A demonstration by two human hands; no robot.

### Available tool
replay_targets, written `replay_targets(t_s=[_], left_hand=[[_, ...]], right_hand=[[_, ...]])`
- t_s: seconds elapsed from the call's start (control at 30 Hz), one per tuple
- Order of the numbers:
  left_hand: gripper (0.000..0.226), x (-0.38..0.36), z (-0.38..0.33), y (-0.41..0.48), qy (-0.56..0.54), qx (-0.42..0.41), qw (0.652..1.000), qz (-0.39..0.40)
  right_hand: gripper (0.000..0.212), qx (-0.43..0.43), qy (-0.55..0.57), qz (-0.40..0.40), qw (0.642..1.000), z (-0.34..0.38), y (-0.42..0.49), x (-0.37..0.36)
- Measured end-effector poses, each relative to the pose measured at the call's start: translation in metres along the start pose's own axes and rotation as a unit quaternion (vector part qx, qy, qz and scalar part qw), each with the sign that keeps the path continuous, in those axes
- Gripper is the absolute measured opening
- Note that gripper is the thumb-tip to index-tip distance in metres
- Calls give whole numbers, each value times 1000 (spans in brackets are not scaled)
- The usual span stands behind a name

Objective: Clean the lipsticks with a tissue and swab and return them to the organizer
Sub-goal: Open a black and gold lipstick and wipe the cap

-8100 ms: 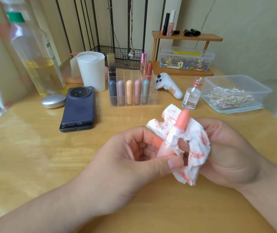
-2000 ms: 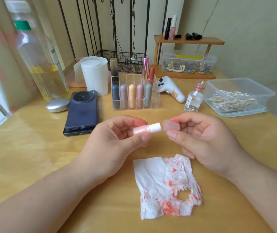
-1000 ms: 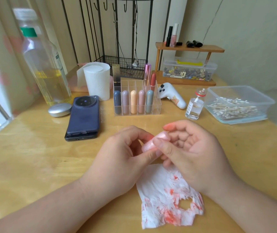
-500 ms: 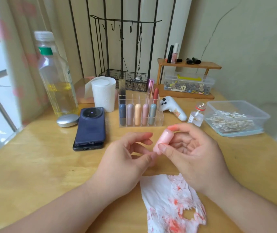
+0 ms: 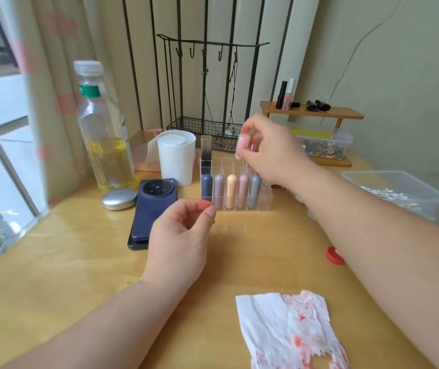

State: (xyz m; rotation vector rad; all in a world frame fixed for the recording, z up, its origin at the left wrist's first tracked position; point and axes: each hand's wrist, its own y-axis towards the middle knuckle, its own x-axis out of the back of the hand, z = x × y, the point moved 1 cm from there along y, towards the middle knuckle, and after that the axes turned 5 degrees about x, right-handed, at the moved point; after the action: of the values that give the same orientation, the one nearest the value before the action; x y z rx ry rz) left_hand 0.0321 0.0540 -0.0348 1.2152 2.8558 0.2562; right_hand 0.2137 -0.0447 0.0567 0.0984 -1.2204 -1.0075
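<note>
We log: pink lipstick above the organizer.
Nearest us the stained tissue lies flat on the bench; the left hand hovers, fingers loosely curled, holding nothing; farther back the right hand pinches the pink lipstick upright in its fingers, just over the rear row.

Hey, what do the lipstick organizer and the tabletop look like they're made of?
The organizer looks like clear rigid plastic, probably acrylic: the lipsticks show through its glossy walls. The tabletop looks like pale wood with a glossy finish, given grain and window glare; it could be laminate.
</note>
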Motion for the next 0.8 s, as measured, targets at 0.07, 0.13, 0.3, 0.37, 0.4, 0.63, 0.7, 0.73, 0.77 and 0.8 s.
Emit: replay_targets(t_s=[0.07, 0.13, 0.3, 0.37, 0.4, 0.63, 0.7, 0.73, 0.77, 0.8], left_hand=[[9, 0, 1, 1, -8, 2, 1000, 0], [10, 0, 2, 2, -16, 3, 1000, 0], [13, -2, 6, 3, -21, 2, 1000, 9], [13, -3, 7, 3, -23, 5, 1000, 12], [13, -3, 7, 3, -23, 7, 1000, 13], [14, -3, 8, 4, -19, 13, 1000, 18], [13, -2, 8, 5, -22, 16, 999, 18], [13, -2, 8, 4, -26, 18, 999, 17], [12, -2, 8, 4, -29, 18, 999, 13], [12, -1, 7, 4, -32, 18, 999, 7]], right_hand=[[12, 18, -47, 40, 998, -4, 8, -8], [9, 26, -82, 60, 995, -9, 12, -14], [10, 13, -138, 71, 988, -17, 14, -21], [13, 12, -157, 74, 985, -15, 15, -20], [14, 11, -168, 78, 983, -14, 16, -20], [24, 11, -306, 157, 939, -4, 21, -19], [37, 5, -264, 141, 954, -3, 20, -17], [41, 0, -220, 119, 968, -2, 19, -17], [42, -9, -165, 91, 982, 1, 18, -17], [42, -25, -103, 63, 992, 4, 18, -19]])
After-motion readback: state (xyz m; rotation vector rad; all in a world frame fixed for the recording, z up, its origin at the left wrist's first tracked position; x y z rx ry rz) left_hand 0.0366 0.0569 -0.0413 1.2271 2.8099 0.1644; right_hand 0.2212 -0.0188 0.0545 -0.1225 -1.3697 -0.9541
